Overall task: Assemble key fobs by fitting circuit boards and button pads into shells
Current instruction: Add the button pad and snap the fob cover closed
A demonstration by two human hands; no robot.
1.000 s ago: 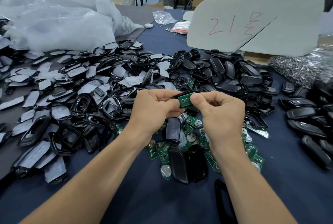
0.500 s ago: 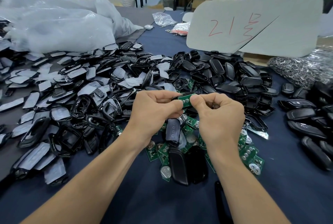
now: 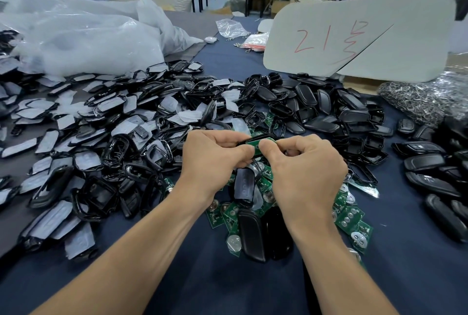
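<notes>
The shell [image 3: 243,140] is gripped by the left hand [image 3: 215,155], and the circuit board [image 3: 258,142] is pinched against it by the right hand [image 3: 304,162], above the surface's [image 3: 202,276] middle. The board is best squared first, then pressed evenly.

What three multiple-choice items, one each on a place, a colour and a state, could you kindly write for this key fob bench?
1. Where does the white board with red writing stand?
A. Far right, behind the black shells
B. At the near left edge
C. Lying flat, near centre

2. What colour is the circuit board being held?
A. Red
B. Green
C. Yellow

3. What are the left hand and right hand doing?
A. Lying flat
B. Hanging idle
C. Both pinching the circuit board

Answers: 1 A, it rises beyond the shell heap at upper right; 2 B, green shows between the two thumbs; 3 C, both hands curl round it above the parts.
</notes>
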